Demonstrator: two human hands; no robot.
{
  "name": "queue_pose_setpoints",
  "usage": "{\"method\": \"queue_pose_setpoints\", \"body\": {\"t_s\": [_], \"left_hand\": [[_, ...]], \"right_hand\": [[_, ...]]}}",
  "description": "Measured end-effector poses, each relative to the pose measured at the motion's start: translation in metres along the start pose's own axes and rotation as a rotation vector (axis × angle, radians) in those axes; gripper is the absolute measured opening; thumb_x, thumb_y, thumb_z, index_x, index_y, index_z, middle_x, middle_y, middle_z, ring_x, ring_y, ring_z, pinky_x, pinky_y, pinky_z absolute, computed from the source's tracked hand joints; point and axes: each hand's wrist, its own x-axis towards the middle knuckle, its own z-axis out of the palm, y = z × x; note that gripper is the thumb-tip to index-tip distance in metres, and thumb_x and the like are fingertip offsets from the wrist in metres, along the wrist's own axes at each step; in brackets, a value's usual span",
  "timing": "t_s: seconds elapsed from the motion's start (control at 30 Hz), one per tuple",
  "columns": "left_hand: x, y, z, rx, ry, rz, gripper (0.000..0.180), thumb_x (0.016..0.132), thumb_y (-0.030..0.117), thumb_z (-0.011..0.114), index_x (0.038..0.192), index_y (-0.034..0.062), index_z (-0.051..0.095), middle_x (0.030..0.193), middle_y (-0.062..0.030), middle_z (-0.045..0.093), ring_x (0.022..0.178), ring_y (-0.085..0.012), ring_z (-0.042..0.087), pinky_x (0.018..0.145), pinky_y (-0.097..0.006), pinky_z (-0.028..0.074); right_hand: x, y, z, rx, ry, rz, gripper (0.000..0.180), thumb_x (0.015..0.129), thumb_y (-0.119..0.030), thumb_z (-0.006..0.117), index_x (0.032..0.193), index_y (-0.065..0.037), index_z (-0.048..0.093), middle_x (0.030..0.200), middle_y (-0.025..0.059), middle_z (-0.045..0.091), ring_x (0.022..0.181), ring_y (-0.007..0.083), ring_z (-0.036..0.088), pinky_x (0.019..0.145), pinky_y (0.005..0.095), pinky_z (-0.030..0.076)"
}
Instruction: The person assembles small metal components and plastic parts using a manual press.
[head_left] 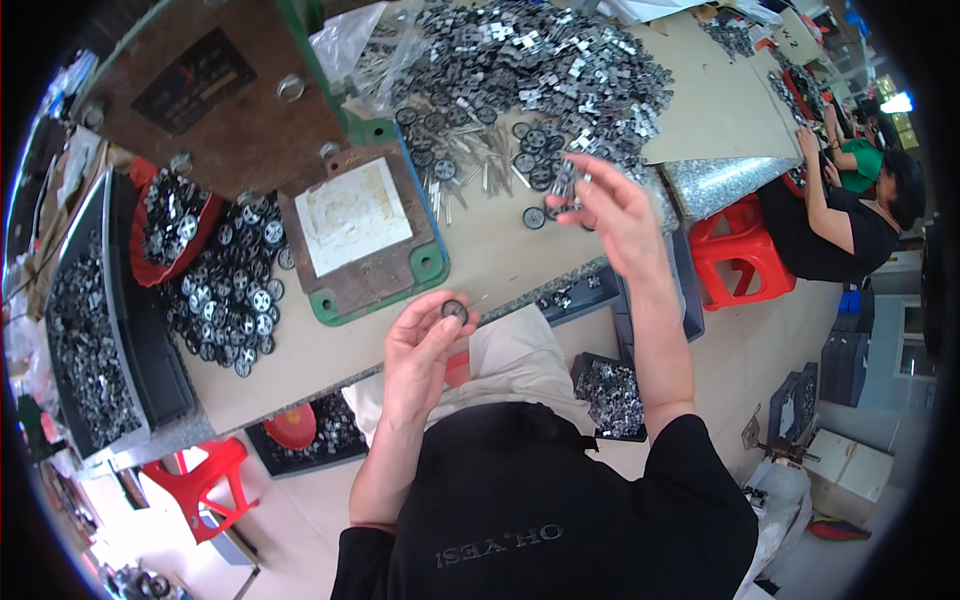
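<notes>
My left hand (425, 345) pinches a small black round disc part (455, 309) with a thin metal pin sticking out, held just in front of the table's near edge. Farther out over the table, my right hand (615, 205) holds a few small dark metal clips (568, 182) between its fingertips. Just beyond that hand spreads a large heap of metal clips (540, 70), with loose black discs (530, 160) and metal pins (445, 190) beside it.
A green-edged press jig with a white plate (352, 215) stands left of centre. Finished discs (230, 290) pile at the left beside a dark tray of parts (90, 340). Red stools (735, 250) and bins (612, 395) sit below. Another person (850, 210) works at the right.
</notes>
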Motion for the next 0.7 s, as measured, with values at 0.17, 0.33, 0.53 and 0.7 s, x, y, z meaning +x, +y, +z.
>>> {"method": "queue_pose_setpoints", "body": {"t_s": [0.17,0.33,0.53,0.7], "left_hand": [[0.001,-0.004,0.005,0.094,0.0,0.028,0.027,0.083,0.003,0.059,0.109,-0.0003,0.054,0.102,-0.0107,0.061,0.09,-0.021,0.061,0.079,-0.029,0.05],[-0.001,-0.004,0.003,0.125,0.049,0.064,0.026,0.082,0.002,0.061,0.108,0.0002,0.056,0.1,-0.0095,0.061,0.088,-0.0201,0.062,0.078,-0.029,0.05],[-0.002,-0.005,0.001,0.136,0.084,0.093,0.025,0.082,0.001,0.061,0.107,0.0005,0.056,0.1,-0.0092,0.061,0.087,-0.0191,0.061,0.078,-0.029,0.05],[-0.001,-0.005,0.003,0.134,0.088,0.091,0.026,0.082,0.001,0.061,0.107,0.0006,0.056,0.098,-0.0085,0.061,0.087,-0.0187,0.062,0.077,-0.029,0.05]], "right_hand": [[-0.044,0.041,0.032,0.334,-0.051,0.097,0.029,0.087,-0.007,0.053,0.115,0.002,0.05,0.096,0.0125,0.061,0.077,0.0166,0.059,0.06,0.0247,0.048],[-0.051,0.057,0.04,0.544,-0.157,0.259,0.026,0.087,-0.008,0.055,0.111,0.002,0.051,0.096,0.0109,0.062,0.075,0.0125,0.058,0.06,0.0227,0.044],[-0.055,0.056,0.045,0.509,-0.168,0.245,0.024,0.087,-0.008,0.054,0.109,0.001,0.051,0.094,0.0135,0.06,0.077,0.0152,0.058,0.058,0.0238,0.045],[-0.056,0.058,0.046,0.494,-0.199,0.244,0.024,0.086,-0.007,0.055,0.109,0.0,0.05,0.094,0.013,0.06,0.078,0.0156,0.058,0.059,0.0237,0.044]]}}
